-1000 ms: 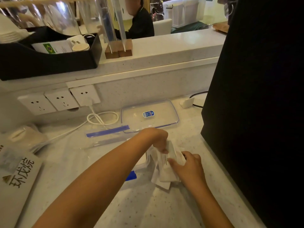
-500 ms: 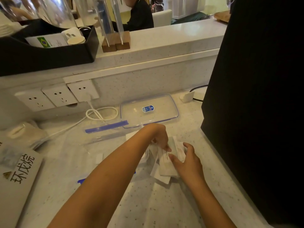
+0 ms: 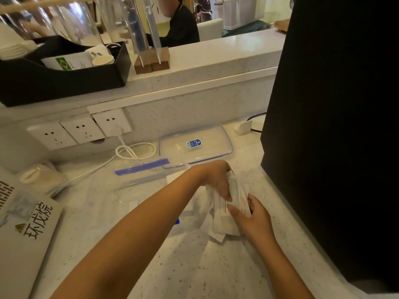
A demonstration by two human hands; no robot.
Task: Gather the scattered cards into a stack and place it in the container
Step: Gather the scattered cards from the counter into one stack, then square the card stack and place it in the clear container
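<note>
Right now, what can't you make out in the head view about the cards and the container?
- Cards: print blurred, count unclear; both the left hand and right hand cover parts of the pile.
- Clear container: mostly hidden under the left forearm; its contents can't be told.
- Lid: sticker text too small.
- Right side of the counter: blocked by a black panel.

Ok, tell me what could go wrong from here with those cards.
1. The cards are fanned unevenly between the left hand and right hand; corners could bend or some slip out when squared.
2. The clear container is mostly hidden under the left forearm, which may knock it.
</note>
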